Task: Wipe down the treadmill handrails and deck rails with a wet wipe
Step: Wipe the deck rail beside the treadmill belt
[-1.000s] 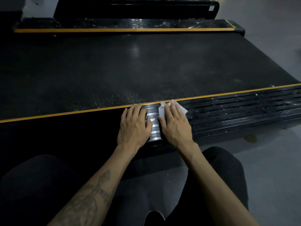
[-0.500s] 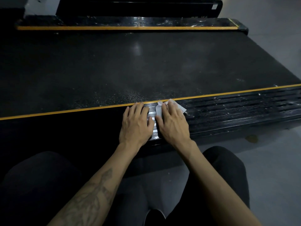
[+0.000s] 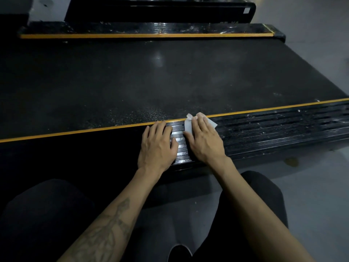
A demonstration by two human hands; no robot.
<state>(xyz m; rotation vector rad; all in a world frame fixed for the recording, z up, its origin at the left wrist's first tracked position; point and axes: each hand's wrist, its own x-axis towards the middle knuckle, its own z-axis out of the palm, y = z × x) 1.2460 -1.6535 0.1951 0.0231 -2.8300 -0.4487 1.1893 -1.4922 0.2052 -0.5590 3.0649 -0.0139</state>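
The near deck rail is black and ribbed with a yellow strip along its inner edge, and it runs across the view. My right hand presses a white wet wipe flat on the rail with straight fingers. The wipe's corners show past my fingertips. My left hand rests flat on the rail just left of it. The strip of rail between my hands shines wet. To the right the rail carries white specks of dirt.
The black treadmill belt lies beyond the rail. The far deck rail with its yellow strip runs along the back. Grey floor lies to the right. My knees in dark trousers sit close below the rail.
Both hands have stayed side by side on the rail. My right hand has slid the wipe slightly away from me toward the yellow strip.
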